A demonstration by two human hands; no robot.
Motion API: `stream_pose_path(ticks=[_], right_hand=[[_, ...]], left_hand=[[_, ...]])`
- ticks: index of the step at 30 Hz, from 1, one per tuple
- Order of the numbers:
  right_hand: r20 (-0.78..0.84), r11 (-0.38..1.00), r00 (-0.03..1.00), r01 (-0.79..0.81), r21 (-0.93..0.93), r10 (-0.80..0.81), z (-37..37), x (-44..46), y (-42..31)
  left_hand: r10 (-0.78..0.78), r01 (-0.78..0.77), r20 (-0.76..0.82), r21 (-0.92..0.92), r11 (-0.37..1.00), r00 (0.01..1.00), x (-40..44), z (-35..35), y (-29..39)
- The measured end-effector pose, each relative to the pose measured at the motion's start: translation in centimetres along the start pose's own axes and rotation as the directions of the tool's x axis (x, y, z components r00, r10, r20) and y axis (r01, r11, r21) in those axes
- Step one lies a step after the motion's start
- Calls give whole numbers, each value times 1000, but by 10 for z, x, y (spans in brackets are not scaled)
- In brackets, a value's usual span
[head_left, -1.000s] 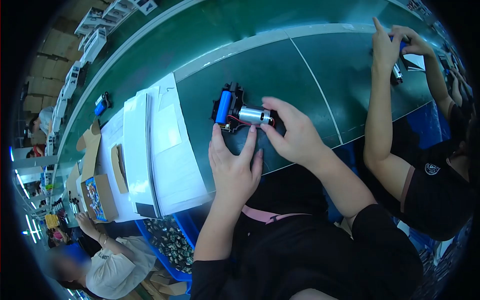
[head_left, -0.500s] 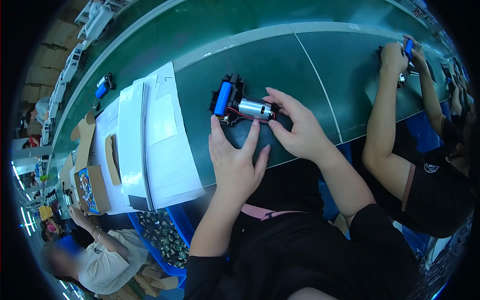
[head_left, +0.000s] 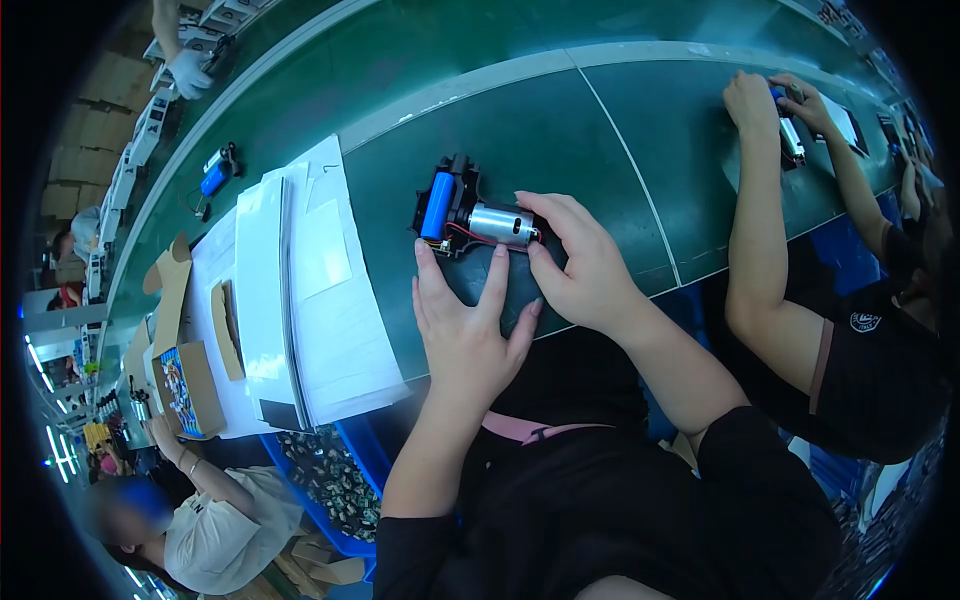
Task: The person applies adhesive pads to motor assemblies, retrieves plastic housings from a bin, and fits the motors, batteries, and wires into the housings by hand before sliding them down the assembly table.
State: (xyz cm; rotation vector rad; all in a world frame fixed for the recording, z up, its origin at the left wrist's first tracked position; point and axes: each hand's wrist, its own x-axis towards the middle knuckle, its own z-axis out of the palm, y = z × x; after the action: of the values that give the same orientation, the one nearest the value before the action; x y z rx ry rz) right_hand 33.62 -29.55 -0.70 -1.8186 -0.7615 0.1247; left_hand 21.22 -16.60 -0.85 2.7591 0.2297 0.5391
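A silver cylindrical motor (head_left: pixel 500 223) and a blue cylindrical battery (head_left: pixel 436 206) sit in a black plastic housing (head_left: pixel 460 185) on the green bench. A red wire runs along the lower side of the motor. My left hand (head_left: pixel 465 325) has its fingers spread. Two of its fingertips touch the near edge of the housing and motor. At the motor's right end, my right hand (head_left: pixel 590 265) curls thumb and fingers around it. Part of that motor end is hidden by the fingers.
White papers (head_left: pixel 330 270) and an open cardboard box (head_left: pixel 190 390) of small parts lie left. Another battery-and-motor assembly (head_left: pixel 213 180) rests farther up. A blue bin (head_left: pixel 340 480) of small pieces stands below. To the right, a co-worker's hands (head_left: pixel 755 105) handle a similar part.
The housing with motor and battery has shifted slightly left, and my right hand has closed in around the motor's end. A gloved hand has appeared at upper left.
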Motion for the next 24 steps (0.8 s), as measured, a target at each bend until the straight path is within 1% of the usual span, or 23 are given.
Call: stream_pose_path(ticks=[4, 10, 13, 16, 19, 24], right_hand=[[-1, 1000, 1000, 11, -20, -11, 0, 0, 2], [0, 1000, 1000, 11, -15, -11, -1, 0, 3], [-6, 1000, 1000, 22, -8, -22, -1, 0, 2], [-7, 1000, 1000, 28, -11, -28, 0, 0, 3], [-5, 1000, 1000, 28, -13, -28, -2, 0, 2], [-22, 998, 998, 55, -9, -55, -1, 0, 3]], left_hand=[[21, -17, -45, 97, 995, 999, -1, 4, 0], [-4, 10, -20, 292, 956, 1000, 1, -3, 5], [4, 11, -44, 346, 938, 999, 2, -1, 3], [1, 19, -54, 376, 926, 999, 5, -1, -1], [36, -11, -58, 385, 923, 998, 9, -4, 1], [64, -26, -97, 350, 936, 993, 10, -1, -1]])
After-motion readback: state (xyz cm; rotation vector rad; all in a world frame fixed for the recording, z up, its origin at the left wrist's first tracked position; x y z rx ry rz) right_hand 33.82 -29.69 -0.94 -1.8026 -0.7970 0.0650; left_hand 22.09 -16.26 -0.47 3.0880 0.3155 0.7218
